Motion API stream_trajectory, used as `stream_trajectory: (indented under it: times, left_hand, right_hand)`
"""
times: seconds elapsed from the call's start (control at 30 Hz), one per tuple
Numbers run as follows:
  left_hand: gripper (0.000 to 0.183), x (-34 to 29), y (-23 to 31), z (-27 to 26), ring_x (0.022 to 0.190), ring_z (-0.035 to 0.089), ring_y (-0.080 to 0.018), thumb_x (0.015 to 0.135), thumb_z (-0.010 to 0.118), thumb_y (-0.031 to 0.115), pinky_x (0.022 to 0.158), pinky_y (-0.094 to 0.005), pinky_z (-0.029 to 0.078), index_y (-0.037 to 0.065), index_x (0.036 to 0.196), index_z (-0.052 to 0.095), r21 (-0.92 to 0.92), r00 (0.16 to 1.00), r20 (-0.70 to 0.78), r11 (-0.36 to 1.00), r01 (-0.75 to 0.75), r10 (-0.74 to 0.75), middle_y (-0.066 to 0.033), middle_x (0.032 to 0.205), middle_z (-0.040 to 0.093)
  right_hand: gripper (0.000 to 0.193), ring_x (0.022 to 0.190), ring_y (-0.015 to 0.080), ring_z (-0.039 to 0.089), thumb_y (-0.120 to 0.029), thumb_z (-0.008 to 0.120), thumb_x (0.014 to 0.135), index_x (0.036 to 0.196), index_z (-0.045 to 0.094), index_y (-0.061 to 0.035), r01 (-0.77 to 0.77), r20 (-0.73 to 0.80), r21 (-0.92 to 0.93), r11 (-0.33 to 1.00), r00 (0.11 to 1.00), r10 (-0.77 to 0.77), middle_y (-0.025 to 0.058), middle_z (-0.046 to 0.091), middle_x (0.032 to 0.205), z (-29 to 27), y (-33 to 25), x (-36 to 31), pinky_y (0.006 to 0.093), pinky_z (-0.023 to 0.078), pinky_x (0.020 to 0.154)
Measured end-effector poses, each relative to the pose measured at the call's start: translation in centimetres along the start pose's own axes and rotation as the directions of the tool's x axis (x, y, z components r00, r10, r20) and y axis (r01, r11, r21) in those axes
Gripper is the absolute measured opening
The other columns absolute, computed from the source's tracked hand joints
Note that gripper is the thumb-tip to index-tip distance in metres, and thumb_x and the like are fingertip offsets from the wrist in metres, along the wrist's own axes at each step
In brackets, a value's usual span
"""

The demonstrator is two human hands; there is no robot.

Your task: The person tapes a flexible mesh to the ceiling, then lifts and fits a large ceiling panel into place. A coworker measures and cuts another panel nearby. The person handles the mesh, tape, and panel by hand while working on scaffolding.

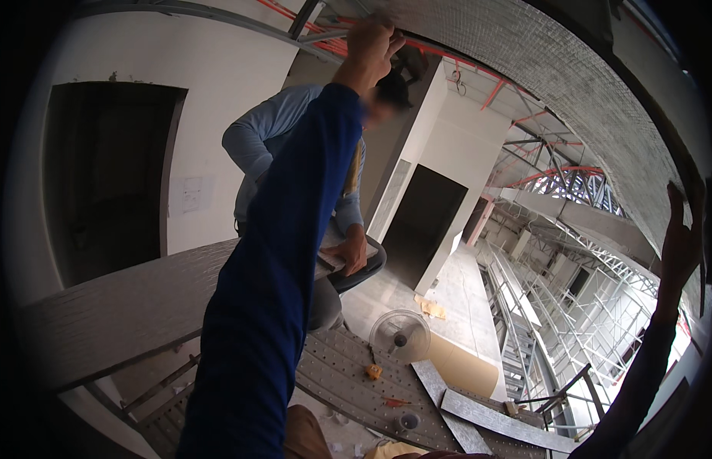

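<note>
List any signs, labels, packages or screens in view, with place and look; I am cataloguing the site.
Paper sheet: stuck on the white wall right of the dark doorway, pale rectangle with faint marks.
Flattened cardboard: on the floor below, tan, crumpled.
No screens or packages show.

Co-worker in light blue (264, 138) — fan (400, 335), scaffolding (570, 321) below.

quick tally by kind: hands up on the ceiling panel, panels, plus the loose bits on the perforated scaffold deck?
Hands pressed to the panel: 2, left hand and right hand
Large grey mesh-faced ceiling panel: 1
Round white floor fan: 1
Small orange block: 1
Red-handled tool: 1
Flat grey board offcuts: 2
Total: 8
</note>
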State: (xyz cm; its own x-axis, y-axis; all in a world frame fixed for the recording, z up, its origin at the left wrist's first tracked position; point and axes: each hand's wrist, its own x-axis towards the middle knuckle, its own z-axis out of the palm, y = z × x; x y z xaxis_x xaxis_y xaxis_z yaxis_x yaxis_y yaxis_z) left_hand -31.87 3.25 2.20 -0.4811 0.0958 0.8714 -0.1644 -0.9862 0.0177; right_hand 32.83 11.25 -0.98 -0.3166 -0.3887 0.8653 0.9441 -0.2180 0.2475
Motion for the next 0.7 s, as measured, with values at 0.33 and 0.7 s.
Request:
stream_trajectory:
  times: [0.33,0.7]
  left_hand:
    - [0.015,0.8,-1.0,-0.8,0.094,0.069,-0.0214,0.101,0.062,0.009,0.091,-0.0399,0.061,0.005,0.115,0.064,0.419,0.998,-0.022,0.907,-0.036,0.050,-0.0080,0.105,0.065]
    - [0.008,-0.6,-0.4,0.2,0.088,0.064,-0.0147,0.099,0.064,0.009,0.088,-0.0392,0.055,0.010,0.107,0.064,0.352,0.997,-0.080,0.935,0.035,-0.007,-0.0013,0.095,0.064]
  right_hand:
    - [0.038,0.125,0.0218,0.064,-0.019,0.074,0.098,0.135,0.067,-0.0187,-0.038,-0.204,0.488,0.872,0.966,0.157,0.0048,0.066,0.139,-2.9,-4.2,2.9,0.0351,0.049,0.106]
    - [0.025,0.112,0.0291,0.070,-0.018,0.077,0.094,0.117,0.074,-0.0087,-0.015,-0.221,0.461,0.887,0.966,0.131,0.0123,0.073,0.121,-5.2,-5.3,3.7,0.0391,0.052,0.101]
